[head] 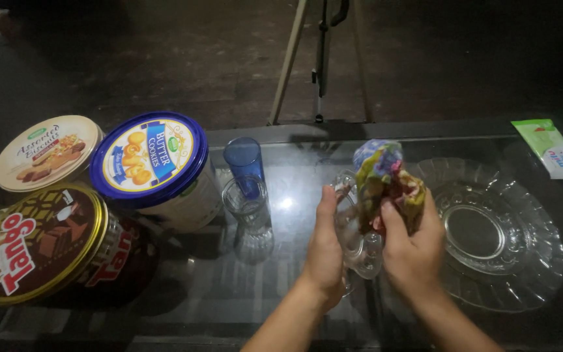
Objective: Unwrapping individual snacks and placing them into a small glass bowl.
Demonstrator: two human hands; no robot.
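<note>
- Over the middle of the dark glass table [294,287], the left hand [326,251] is wrapped around a clear glass mug [354,228], fingers closed on its side, holding it up off the tabletop.
- The right hand [412,251] grips a bunched multicoloured cloth [382,176] (blue, yellow and pink patches), pressed against and into the mug's mouth.
- Just right of the hands lies a large clear glass platter [522,254] with a ribbed rim, flat on the table.
- To the left of the hands a blue tumbler [244,163] stands upright, with a clear drinking glass [247,207] directly in front of it, the two close together.
- At the left edge sit three round tins: a cream-lidded biscuit tin [47,153], a blue-rimmed cookie tin [151,160] and a brown-and-gold tin [37,244].
- A small green-and-white packet [552,148] lies at the far right corner.
- Beyond the table, tripod legs [288,65] stand on the dark floor.
</note>
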